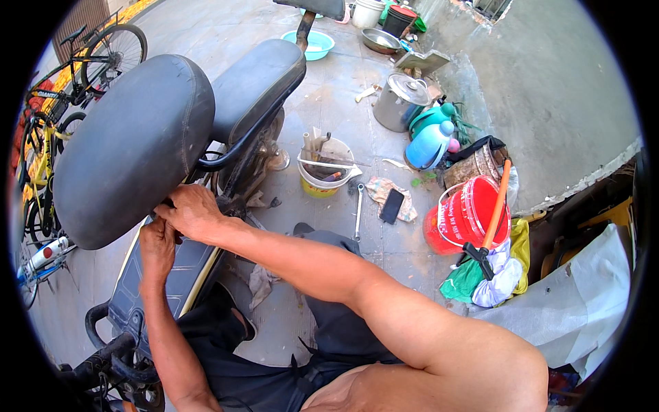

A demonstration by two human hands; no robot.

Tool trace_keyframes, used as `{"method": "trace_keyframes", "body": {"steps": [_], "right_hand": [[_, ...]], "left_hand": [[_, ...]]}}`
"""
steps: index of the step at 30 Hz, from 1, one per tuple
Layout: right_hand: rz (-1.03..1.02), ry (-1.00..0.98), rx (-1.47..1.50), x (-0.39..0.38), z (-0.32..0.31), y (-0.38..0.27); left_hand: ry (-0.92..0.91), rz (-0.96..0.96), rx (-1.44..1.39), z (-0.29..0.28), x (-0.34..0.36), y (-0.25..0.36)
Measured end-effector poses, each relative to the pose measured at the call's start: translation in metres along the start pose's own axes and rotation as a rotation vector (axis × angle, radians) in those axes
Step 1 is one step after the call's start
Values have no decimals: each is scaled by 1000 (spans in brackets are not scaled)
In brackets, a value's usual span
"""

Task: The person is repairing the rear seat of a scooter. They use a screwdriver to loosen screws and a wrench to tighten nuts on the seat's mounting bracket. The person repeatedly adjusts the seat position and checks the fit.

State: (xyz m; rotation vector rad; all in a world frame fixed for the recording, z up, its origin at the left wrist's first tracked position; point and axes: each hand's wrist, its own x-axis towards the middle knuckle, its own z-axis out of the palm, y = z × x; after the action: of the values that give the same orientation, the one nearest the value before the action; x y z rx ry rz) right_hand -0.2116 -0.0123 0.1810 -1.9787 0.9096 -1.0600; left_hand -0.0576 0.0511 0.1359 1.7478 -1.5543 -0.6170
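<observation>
A scooter-like two-wheeler with a wide black front saddle (pixel 134 151) and a longer black rear seat (pixel 257 82) stands at my left. Both my hands meet under the saddle's near right edge, above the dark floorboard (pixel 168 264). My left hand (pixel 159 242) has its fingers curled in, close against the right one. My right hand (pixel 193 211) reaches across from the right, its fingers bent down beside the saddle's underside. Whatever the fingertips of either hand grip is hidden by the hands and the saddle.
Right of the seats lie a tool bucket (pixel 321 180), a wrench (pixel 359 213) and a phone (pixel 392 206) on a cloth. Farther right are a red bucket (pixel 449 223) with an orange-handled tool (pixel 495 209), a blue jug (pixel 429 144) and a lidded pot (pixel 397 113). Bicycles (pixel 51 147) stand far left.
</observation>
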Motion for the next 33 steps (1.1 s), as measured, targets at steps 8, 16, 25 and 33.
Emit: {"method": "trace_keyframes", "body": {"steps": [8,16,25,33], "right_hand": [[47,28,-187,-7,-24,25],[-23,-22,-164,-22,-50,16],[190,-16,148,-27,-43,-3],[184,-10,288,-37,-29,17]], "left_hand": [[630,216,-47,11,21,23],[892,76,341,15,25,31],[511,160,-329,-19,63,-13],[468,148,-587,-12,64,-11]]}}
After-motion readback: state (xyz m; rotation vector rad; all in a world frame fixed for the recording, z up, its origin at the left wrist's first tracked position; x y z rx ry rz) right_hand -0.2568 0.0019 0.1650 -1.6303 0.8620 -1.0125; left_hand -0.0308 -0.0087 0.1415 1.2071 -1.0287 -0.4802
